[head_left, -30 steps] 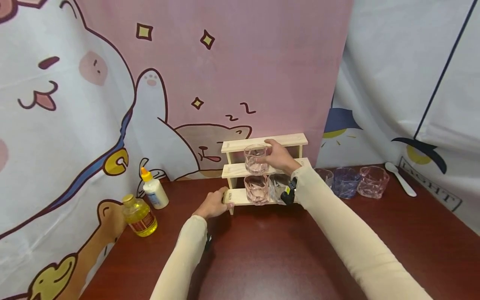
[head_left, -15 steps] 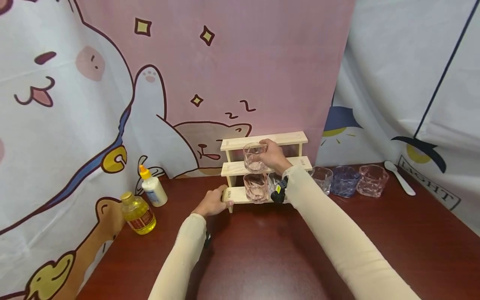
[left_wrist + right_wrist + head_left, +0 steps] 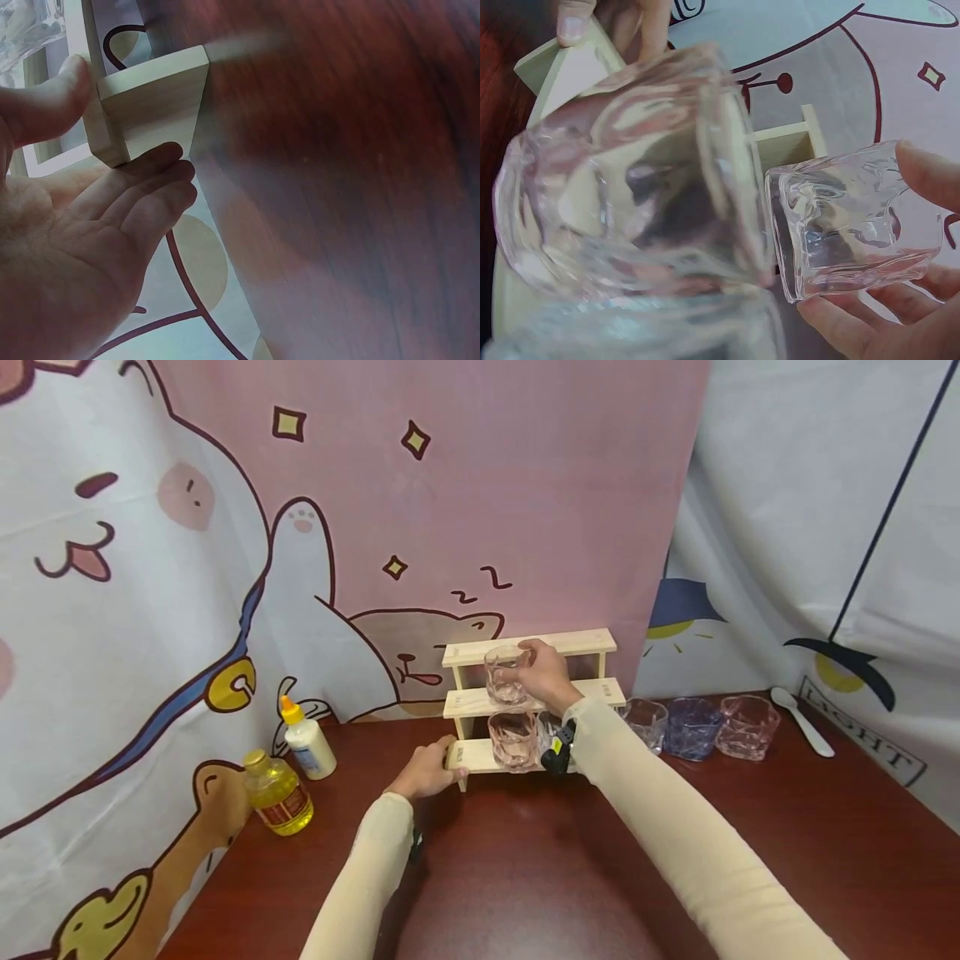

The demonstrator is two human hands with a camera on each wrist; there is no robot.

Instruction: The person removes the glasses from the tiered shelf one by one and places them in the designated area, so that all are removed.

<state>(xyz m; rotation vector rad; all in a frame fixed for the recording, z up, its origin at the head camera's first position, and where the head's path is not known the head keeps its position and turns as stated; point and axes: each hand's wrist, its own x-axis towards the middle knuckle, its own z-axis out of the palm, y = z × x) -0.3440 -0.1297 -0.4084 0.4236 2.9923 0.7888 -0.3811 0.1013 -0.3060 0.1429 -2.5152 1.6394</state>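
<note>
A small three-tier wooden display rack [image 3: 480, 700] stands against the backdrop. My left hand [image 3: 428, 768] grips the left end of its lowest shelf, thumb in front and fingers behind in the left wrist view. At the middle shelf, my right hand [image 3: 547, 675] holds a pale pink wavy glass [image 3: 504, 675] near the shelf's left part. In the right wrist view that held glass [image 3: 855, 225] sits between thumb and fingers. On the lowest shelf are a pink glass [image 3: 513, 740] and a clear glass [image 3: 546, 731], partly hidden by my right wrist.
Right of the rack stand a clear glass [image 3: 649, 723], a blue glass [image 3: 692, 728] and a pink glass [image 3: 747, 727], beside a white spoon [image 3: 802, 722]. At left are a yellow oil bottle [image 3: 279, 795] and a white glue bottle [image 3: 309, 743]. The dark red table [image 3: 517, 877] extends in front.
My right hand and forearm have shifted slightly left with the held glass, uncovering more of the clear glass beside the rack. The left hand keeps its grip on the shelf.
</note>
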